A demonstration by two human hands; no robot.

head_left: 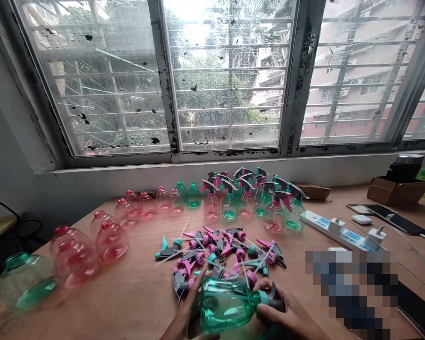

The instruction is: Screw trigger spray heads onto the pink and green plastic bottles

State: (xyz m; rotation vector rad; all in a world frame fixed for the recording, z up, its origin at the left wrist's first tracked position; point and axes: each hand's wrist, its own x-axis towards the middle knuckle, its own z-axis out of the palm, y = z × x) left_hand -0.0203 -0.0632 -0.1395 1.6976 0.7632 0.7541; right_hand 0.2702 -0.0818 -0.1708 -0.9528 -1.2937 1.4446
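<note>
A clear green spray bottle (225, 307) lies on its side in the air at the near edge, its base to the left. Around its base end is my left hand (189, 307), fingers along the far side; part of the palm is hidden behind the bottle. My right hand (292, 311) grips the dark grey trigger spray head (276, 301), whose teal collar (263, 297) sits at the bottle's neck. Just beyond both hands lies a heap of loose trigger spray heads (217, 245), grey with pink or teal parts and thin white tubes.
Open pink bottles (78, 264) and a few green bottles (26, 283) line the wooden table's left and back. Several bottles with spray heads (230, 203) stand at the back centre. To the right are a power strip (340, 231), phones (398, 219) and a cardboard box (393, 191).
</note>
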